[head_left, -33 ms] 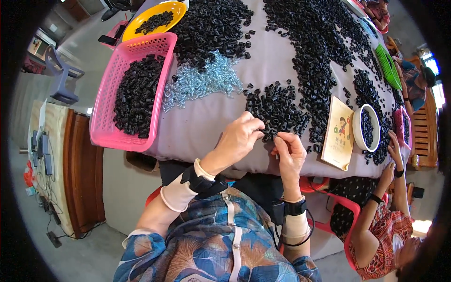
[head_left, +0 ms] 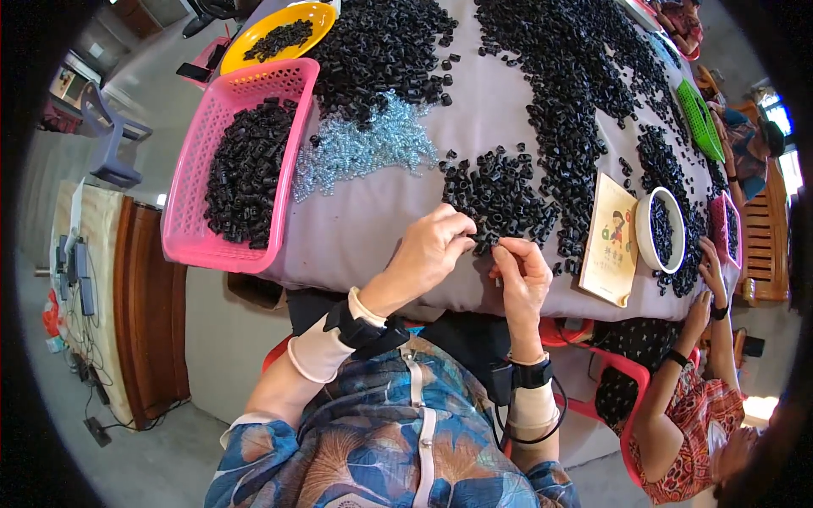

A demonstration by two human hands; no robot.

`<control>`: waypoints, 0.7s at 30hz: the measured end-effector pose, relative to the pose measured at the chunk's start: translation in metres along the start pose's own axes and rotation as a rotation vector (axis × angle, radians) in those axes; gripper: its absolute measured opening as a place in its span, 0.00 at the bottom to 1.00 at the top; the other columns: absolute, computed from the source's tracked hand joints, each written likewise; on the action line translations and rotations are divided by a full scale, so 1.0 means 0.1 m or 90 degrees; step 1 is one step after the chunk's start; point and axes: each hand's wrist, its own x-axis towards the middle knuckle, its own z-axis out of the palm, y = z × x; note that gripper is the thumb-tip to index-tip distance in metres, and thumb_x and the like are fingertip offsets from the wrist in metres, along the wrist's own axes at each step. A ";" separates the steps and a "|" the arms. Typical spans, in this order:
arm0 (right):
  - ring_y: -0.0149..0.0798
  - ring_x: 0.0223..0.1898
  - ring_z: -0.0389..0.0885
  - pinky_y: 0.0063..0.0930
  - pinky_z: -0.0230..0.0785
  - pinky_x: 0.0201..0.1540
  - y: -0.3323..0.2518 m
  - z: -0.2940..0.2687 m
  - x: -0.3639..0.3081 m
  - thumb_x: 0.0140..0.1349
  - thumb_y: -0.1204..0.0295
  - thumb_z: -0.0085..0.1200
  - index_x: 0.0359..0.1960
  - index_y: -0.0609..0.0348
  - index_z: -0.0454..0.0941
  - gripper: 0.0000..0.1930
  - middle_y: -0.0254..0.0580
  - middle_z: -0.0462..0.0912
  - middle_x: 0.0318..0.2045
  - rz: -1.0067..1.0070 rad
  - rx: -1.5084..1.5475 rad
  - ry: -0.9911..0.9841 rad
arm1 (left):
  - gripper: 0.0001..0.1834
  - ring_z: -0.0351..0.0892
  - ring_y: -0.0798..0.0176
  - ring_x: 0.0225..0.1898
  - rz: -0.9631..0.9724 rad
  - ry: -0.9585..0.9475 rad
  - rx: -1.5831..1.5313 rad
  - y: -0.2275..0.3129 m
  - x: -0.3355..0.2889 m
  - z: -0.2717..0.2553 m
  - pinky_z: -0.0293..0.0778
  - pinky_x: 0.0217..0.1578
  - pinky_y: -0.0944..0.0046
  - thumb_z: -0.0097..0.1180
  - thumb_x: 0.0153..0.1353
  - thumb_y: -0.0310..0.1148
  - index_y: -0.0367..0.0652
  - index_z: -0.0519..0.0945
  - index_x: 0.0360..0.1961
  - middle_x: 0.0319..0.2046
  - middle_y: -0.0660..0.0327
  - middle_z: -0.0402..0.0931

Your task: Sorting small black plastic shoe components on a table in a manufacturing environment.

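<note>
Both the left hand [head_left: 434, 245] and the right hand [head_left: 522, 275] pinch one small black plastic ring [head_left: 486, 244] between them, just beside the heap of black rings [head_left: 500, 199] on the grey tablecloth [head_left: 381, 229].

Grey-clothed table [head_left: 373, 220]: black beads [head_left: 500, 190], pink basket [head_left: 182, 229], booklet [head_left: 611, 241].

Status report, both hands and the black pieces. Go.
Left hand and right hand pinch small black pieces together at the table edge. Loose black pile just beyond. Nothing blocking.
</note>
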 end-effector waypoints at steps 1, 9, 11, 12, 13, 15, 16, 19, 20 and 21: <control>0.21 0.24 0.71 0.14 0.66 0.26 -0.01 0.03 0.00 0.56 0.81 0.55 0.32 0.64 0.76 0.03 0.31 0.76 0.29 0.000 -0.001 0.001 | 0.07 0.72 0.65 0.24 0.000 0.000 -0.001 0.01 -0.01 -0.01 0.68 0.25 0.67 0.58 0.50 0.22 0.40 0.77 0.32 0.25 0.62 0.70; 0.24 0.30 0.72 0.16 0.65 0.33 -0.03 0.12 -0.04 0.53 0.83 0.55 0.32 0.65 0.77 0.05 0.36 0.77 0.29 -0.127 -0.117 -0.054 | 0.06 0.72 0.66 0.25 -0.138 -0.053 -0.189 0.15 -0.09 -0.10 0.67 0.27 0.67 0.54 0.51 0.20 0.34 0.75 0.32 0.26 0.58 0.73; 0.27 0.30 0.73 0.18 0.66 0.33 -0.08 0.14 -0.04 0.52 0.83 0.55 0.33 0.64 0.77 0.06 0.38 0.77 0.29 -0.139 -0.156 -0.062 | 0.06 0.72 0.67 0.25 -0.107 -0.039 -0.186 0.13 -0.11 -0.10 0.68 0.27 0.67 0.54 0.52 0.20 0.34 0.76 0.33 0.25 0.58 0.73; 0.30 0.30 0.75 0.20 0.67 0.33 -0.11 0.15 -0.04 0.51 0.83 0.56 0.33 0.64 0.77 0.07 0.39 0.77 0.29 -0.150 -0.194 -0.070 | 0.07 0.73 0.67 0.25 -0.076 -0.026 -0.182 0.11 -0.12 -0.10 0.68 0.27 0.68 0.54 0.52 0.20 0.34 0.76 0.34 0.25 0.58 0.73; 0.30 0.30 0.75 0.20 0.67 0.33 -0.13 0.17 -0.04 0.51 0.83 0.56 0.33 0.64 0.77 0.07 0.39 0.77 0.29 -0.152 -0.196 -0.072 | 0.07 0.73 0.67 0.25 -0.075 -0.024 -0.183 0.08 -0.14 -0.08 0.68 0.27 0.68 0.54 0.52 0.20 0.34 0.76 0.34 0.25 0.58 0.73; 0.40 0.30 0.76 0.26 0.69 0.33 -0.16 0.24 -0.04 0.50 0.83 0.55 0.36 0.62 0.78 0.10 0.43 0.77 0.30 -0.399 -0.424 -0.044 | 0.07 0.69 0.77 0.21 -0.071 -0.007 -0.205 0.03 -0.16 -0.07 0.67 0.22 0.76 0.54 0.56 0.22 0.37 0.78 0.37 0.22 0.68 0.72; 0.40 0.30 0.76 0.26 0.69 0.33 -0.16 0.26 -0.04 0.50 0.83 0.55 0.36 0.62 0.78 0.10 0.43 0.77 0.30 -0.401 -0.425 -0.045 | 0.07 0.69 0.77 0.21 -0.070 -0.006 -0.206 0.04 -0.16 -0.08 0.67 0.22 0.76 0.54 0.56 0.22 0.37 0.78 0.37 0.22 0.68 0.72; 0.44 0.31 0.76 0.30 0.69 0.33 -0.17 0.34 -0.04 0.50 0.84 0.53 0.40 0.61 0.77 0.14 0.44 0.76 0.33 -0.453 -0.536 -0.040 | 0.06 0.69 0.78 0.21 -0.209 -0.007 -0.288 0.05 -0.17 -0.15 0.66 0.20 0.77 0.53 0.58 0.24 0.38 0.78 0.37 0.23 0.69 0.72; 0.44 0.31 0.76 0.30 0.69 0.33 -0.18 0.35 -0.05 0.50 0.84 0.53 0.40 0.61 0.77 0.14 0.44 0.76 0.33 -0.454 -0.537 -0.042 | 0.06 0.68 0.79 0.20 -0.174 -0.004 -0.272 0.00 -0.18 -0.15 0.66 0.19 0.77 0.53 0.59 0.25 0.39 0.79 0.37 0.22 0.69 0.72; 0.44 0.31 0.76 0.30 0.69 0.32 -0.18 0.36 -0.07 0.50 0.84 0.52 0.40 0.61 0.77 0.14 0.44 0.76 0.33 -0.434 -0.470 -0.055 | 0.07 0.68 0.80 0.19 -0.141 0.000 -0.256 -0.02 -0.18 -0.16 0.65 0.18 0.77 0.53 0.59 0.27 0.39 0.79 0.38 0.21 0.69 0.73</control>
